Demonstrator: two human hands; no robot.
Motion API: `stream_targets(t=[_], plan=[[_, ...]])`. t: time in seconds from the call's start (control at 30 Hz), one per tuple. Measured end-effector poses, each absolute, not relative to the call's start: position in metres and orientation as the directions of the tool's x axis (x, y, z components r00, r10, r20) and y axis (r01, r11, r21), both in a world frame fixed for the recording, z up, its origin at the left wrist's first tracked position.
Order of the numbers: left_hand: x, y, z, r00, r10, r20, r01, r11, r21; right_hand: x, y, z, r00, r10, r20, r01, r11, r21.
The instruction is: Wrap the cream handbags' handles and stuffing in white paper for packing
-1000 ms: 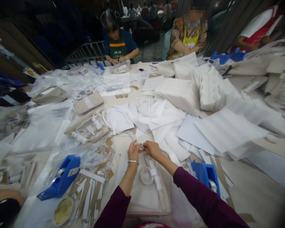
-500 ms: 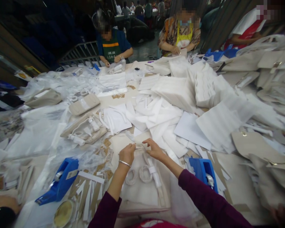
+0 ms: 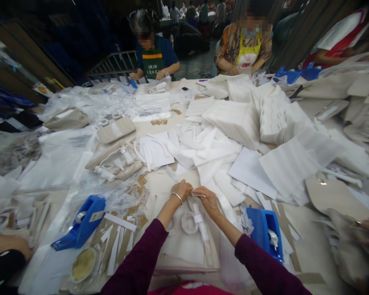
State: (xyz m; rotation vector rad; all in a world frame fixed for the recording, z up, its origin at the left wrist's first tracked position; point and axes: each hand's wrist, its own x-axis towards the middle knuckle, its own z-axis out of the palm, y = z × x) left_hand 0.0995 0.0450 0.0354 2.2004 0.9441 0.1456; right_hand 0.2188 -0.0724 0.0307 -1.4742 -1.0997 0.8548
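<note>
A beige bag (image 3: 181, 254) lies flat in front of me, with a coiled pale strap (image 3: 189, 222) and a white-wrapped strap part (image 3: 199, 221) on it. Over its far edge my left hand (image 3: 182, 191) is closed in a pinch; what its fingertips grip is hidden. Right beside it, nearly touching, my right hand (image 3: 208, 200) is closed on a small, flat, pale piece (image 3: 198, 194), too small to identify.
Blue tape dispensers stand left (image 3: 80, 223) and right (image 3: 266, 233). White foam sheets (image 3: 230, 123) are piled beyond the bag. Cardboard strips and a tape roll (image 3: 83, 264) lie at left. Two co-workers (image 3: 156, 57) (image 3: 244, 49) work across the table; other people's arms show at both sides.
My left hand has moved right and the hands have come together. The right fingers, spread before, are now closed on the pale piece. The whole view has shifted slightly.
</note>
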Motion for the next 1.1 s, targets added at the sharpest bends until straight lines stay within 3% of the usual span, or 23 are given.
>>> stream_targets(t=[0.3,0.6,0.73,0.83,0.9,1.0,1.1], plan=[[0.099,0.046,0.022,0.742,0.629,-0.232,0.632,-0.54,0.556,0.222,-0.073,0.035,0.33,0.943,0.037,0.154,-0.015,-0.988],[0.1,0.045,0.021,0.767,0.602,-0.219,0.606,-0.571,0.554,0.219,-0.05,0.029,0.553,0.777,-0.302,-0.351,-0.111,-0.93],[0.083,0.051,0.034,0.753,0.647,-0.119,0.567,-0.546,0.617,0.234,-0.042,0.028,0.562,0.749,-0.351,-0.323,-0.193,-0.927],[0.039,0.056,0.046,0.575,0.818,0.009,0.559,-0.401,0.726,0.25,-0.056,0.029,0.581,0.757,-0.299,-0.165,-0.251,-0.954],[0.0,0.057,0.048,0.387,0.922,0.0,0.591,-0.248,0.768,0.257,-0.076,0.028,0.572,0.757,-0.316,-0.132,-0.295,-0.946],[-0.056,0.047,0.042,0.152,0.972,-0.178,0.569,0.061,0.82,0.257,-0.112,0.023,0.486,0.75,-0.45,-0.229,-0.387,-0.893],[-0.086,0.026,0.034,0.067,0.899,-0.432,0.451,0.359,0.817,0.248,-0.143,0.016,0.342,0.715,-0.609,-0.317,-0.523,-0.791]])
